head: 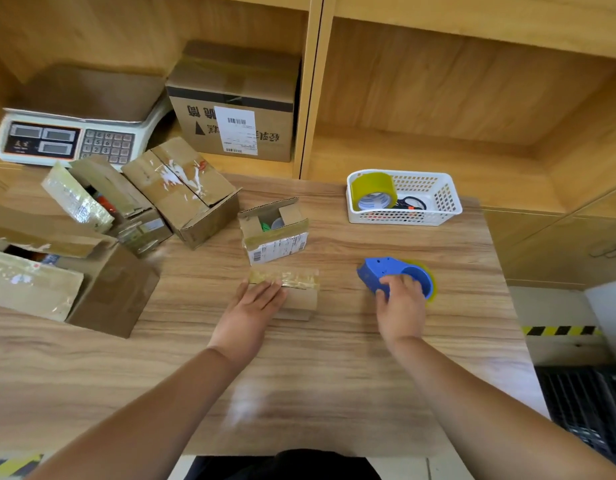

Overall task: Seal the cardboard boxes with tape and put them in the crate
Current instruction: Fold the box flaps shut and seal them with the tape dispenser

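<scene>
A small flat cardboard box [301, 296] with yellowish tape along its far edge lies at the middle of the wooden table [299, 393]. My left hand [256, 299] rests flat on its left part, fingers together. To the right, my right hand [401, 303] grasps a blue tape dispenser [379, 271] that sits on the table. Behind the flat box stands a small open box [275, 233] with a shipping label. Several larger boxes, some open, crowd the left side [185, 195]. A dark slatted crate [590, 407] shows at the lower right beyond the table.
A white plastic basket [441, 202] at the back right holds a yellow tape roll [374, 190] and black scissors. A weighing scale [70, 133] and a big labelled carton [233, 105] stand on the shelf behind. Wooden shelving rises at the back.
</scene>
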